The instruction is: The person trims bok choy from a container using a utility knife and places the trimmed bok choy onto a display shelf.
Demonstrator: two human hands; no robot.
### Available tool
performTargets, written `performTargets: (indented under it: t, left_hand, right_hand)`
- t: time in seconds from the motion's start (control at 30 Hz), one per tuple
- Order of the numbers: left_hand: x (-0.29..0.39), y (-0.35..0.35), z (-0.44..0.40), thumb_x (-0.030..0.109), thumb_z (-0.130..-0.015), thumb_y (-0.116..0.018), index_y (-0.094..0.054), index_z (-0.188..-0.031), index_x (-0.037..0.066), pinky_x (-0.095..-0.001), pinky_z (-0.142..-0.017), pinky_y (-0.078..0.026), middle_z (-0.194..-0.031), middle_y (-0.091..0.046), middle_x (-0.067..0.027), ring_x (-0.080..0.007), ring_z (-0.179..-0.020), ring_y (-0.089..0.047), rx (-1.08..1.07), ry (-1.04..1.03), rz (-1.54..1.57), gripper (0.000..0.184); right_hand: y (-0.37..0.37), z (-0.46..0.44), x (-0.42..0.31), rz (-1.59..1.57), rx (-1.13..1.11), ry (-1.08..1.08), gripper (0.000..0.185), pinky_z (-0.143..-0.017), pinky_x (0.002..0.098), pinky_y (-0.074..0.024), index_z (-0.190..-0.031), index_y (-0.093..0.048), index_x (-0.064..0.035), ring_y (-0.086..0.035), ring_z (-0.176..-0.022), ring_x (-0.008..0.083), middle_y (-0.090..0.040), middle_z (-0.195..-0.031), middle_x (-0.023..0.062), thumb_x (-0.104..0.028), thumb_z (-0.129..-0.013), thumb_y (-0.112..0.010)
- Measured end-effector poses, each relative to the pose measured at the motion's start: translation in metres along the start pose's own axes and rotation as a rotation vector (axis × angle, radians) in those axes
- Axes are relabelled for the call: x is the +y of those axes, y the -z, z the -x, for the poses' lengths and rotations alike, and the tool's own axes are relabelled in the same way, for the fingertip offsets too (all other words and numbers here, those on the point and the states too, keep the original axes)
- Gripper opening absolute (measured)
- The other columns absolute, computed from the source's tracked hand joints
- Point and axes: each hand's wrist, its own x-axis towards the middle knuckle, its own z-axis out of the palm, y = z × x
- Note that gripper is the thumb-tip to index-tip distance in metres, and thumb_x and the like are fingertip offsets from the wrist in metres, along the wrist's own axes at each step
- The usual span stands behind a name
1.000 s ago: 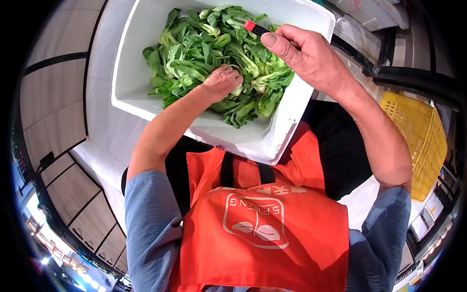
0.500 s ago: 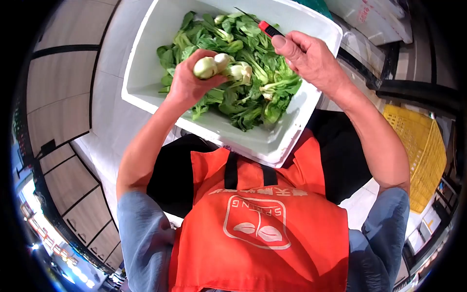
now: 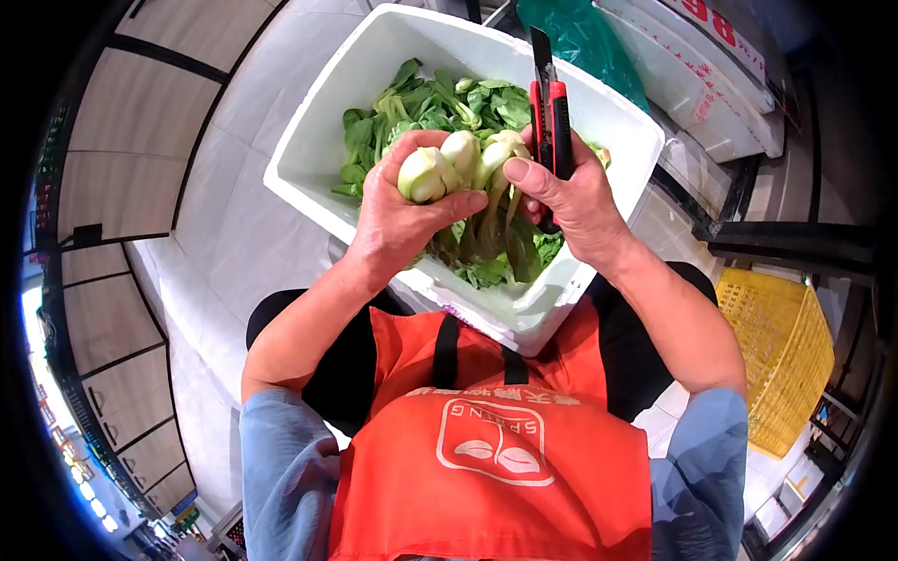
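My left hand [image 3: 398,210] is wrapped round several heads of bok choy [image 3: 430,175], their pale cut bases facing up toward me. A red and black utility knife [image 3: 552,122] stands upright in my right hand [image 3: 585,206], its dark blade extended and pointing away from me. The thumb and fingers of that same hand also touch another bok choy [image 3: 498,161], whose leaves hang down beside the bunch. Both hands are above a white foam box [image 3: 313,150], close together. Loose leafy bok choy [image 3: 421,103] lies inside the box, partly hidden by my hands.
The foam box rests at my lap, in front of a red apron [image 3: 496,496]. At the right stands a yellow plastic crate [image 3: 772,360]. Green plastic [image 3: 585,47] and white boxes [image 3: 692,79] are beyond the far right corner. Wooden cabinets [image 3: 131,196] line the left.
My right hand has come in beside my left and now touches a bok choy. The knife has turned upright. The view has shifted, so the box appears lower and further right.
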Motion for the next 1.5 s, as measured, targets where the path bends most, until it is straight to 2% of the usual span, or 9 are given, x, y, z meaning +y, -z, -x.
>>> performTargets:
  t: [0.2,0.3,0.43,0.57,0.73,0.93,1.07,1.17,1.5]
  left_hand:
    - [-0.008,-0.013,0.006,0.012,-0.07,-0.09,-0.049,-0.122,0.007,-0.0274,-0.085,-0.051,-0.105,-0.062,-0.0015,-0.0101,-0.095,-0.058,0.003,0.008,0.164,0.066]
    - [-0.017,-0.015,0.004,0.013,-0.069,-0.092,-0.049,-0.119,0.006,-0.0275,-0.085,-0.051,-0.102,-0.062,-0.0019,-0.0102,-0.094,-0.058,0.036,-0.025,0.196,0.067]
    - [-0.017,-0.004,-0.001,0.007,-0.07,-0.088,-0.052,-0.114,0.006,-0.0261,-0.082,-0.052,-0.1,-0.063,-0.0015,-0.0096,-0.092,-0.059,0.067,-0.01,0.089,0.057]
    - [-0.019,0.008,-0.005,0.004,-0.072,-0.087,-0.053,-0.117,0.006,-0.0253,-0.08,-0.053,-0.102,-0.063,-0.0007,-0.0088,-0.092,-0.061,0.082,0.063,0.253,0.056]
    - [-0.019,0.021,-0.006,0.006,-0.075,-0.086,-0.057,-0.121,0.005,-0.0265,-0.084,-0.053,-0.105,-0.065,-0.0001,-0.0091,-0.094,-0.061,0.097,0.066,0.289,0.054]
    - [-0.012,0.022,-0.009,0.003,-0.074,-0.083,-0.058,-0.124,0.005,-0.0289,-0.085,-0.052,-0.107,-0.064,-0.0012,-0.0117,-0.095,-0.062,0.026,0.129,0.278,0.056]
    - [-0.012,0.025,-0.012,0.002,-0.073,-0.083,-0.055,-0.127,0.005,-0.0293,-0.084,-0.052,-0.107,-0.063,-0.0018,-0.0127,-0.095,-0.061,-0.007,0.164,0.264,0.061]
    - [-0.014,0.026,-0.011,0.007,-0.075,-0.085,-0.062,-0.116,0.004,-0.0268,-0.082,-0.053,-0.104,-0.067,-0.0017,-0.0103,-0.093,-0.062,-0.037,0.141,0.293,0.047]
    - [-0.022,0.027,-0.008,0.009,-0.069,-0.09,-0.061,-0.118,0.004,-0.029,-0.086,-0.053,-0.105,-0.066,-0.0025,-0.0131,-0.095,-0.063,-0.156,0.272,0.549,0.057]
  right_hand:
    - [-0.009,-0.001,0.009,-0.075,-0.018,0.03,0.04,-0.057,0.0215,-0.0471,-0.11,-0.054,-0.0069,-0.053,-0.065,0.0055,-0.056,-0.084,-0.0024,-0.025,-0.085,-0.08]
    - [-0.014,-0.006,0.022,0.125,-0.003,0.287,0.042,-0.06,0.0199,-0.0467,-0.11,-0.053,-0.0072,-0.052,-0.067,0.005,-0.056,-0.086,-0.0015,-0.026,-0.085,-0.081]
    - [-0.011,-0.003,0.009,0.029,-0.115,0.087,0.049,-0.063,0.0233,-0.0471,-0.109,-0.054,-0.0069,-0.051,-0.068,0.0062,-0.053,-0.086,-0.0031,-0.038,-0.083,-0.081]
    - [0.014,-0.009,0.005,0.411,-0.079,0.251,0.049,-0.06,0.0279,-0.0456,-0.103,-0.056,-0.0038,-0.053,-0.066,0.0096,-0.053,-0.076,0.0006,-0.052,-0.094,-0.062]
    - [0.036,-0.008,-0.008,0.845,-0.173,0.429,0.059,-0.07,0.0352,-0.0525,-0.108,-0.061,0.0036,-0.067,-0.08,0.0297,-0.066,-0.09,0.0153,-0.054,-0.094,-0.058]
    - [0.038,-0.014,0.001,0.886,-0.19,0.504,0.056,-0.073,0.0382,-0.0539,-0.11,-0.061,0.0029,-0.068,-0.085,0.0355,-0.067,-0.097,0.0179,-0.05,-0.093,-0.062]
    - [0.038,-0.016,-0.002,0.891,-0.236,0.472,0.053,-0.072,0.0378,-0.0536,-0.11,-0.062,0.002,-0.067,-0.083,0.036,-0.067,-0.095,0.0177,-0.047,-0.092,-0.064]
    - [0.04,-0.018,-0.001,0.881,-0.253,0.459,0.051,-0.071,0.0377,-0.0533,-0.11,-0.061,0.0012,-0.067,-0.083,0.0362,-0.067,-0.094,0.0175,-0.046,-0.092,-0.065]
    - [0.045,-0.02,0.009,0.81,-0.262,0.395,0.05,-0.066,0.0391,-0.0504,-0.106,-0.061,-0.0031,-0.064,-0.074,0.0334,-0.064,-0.084,0.016,-0.051,-0.094,-0.059]
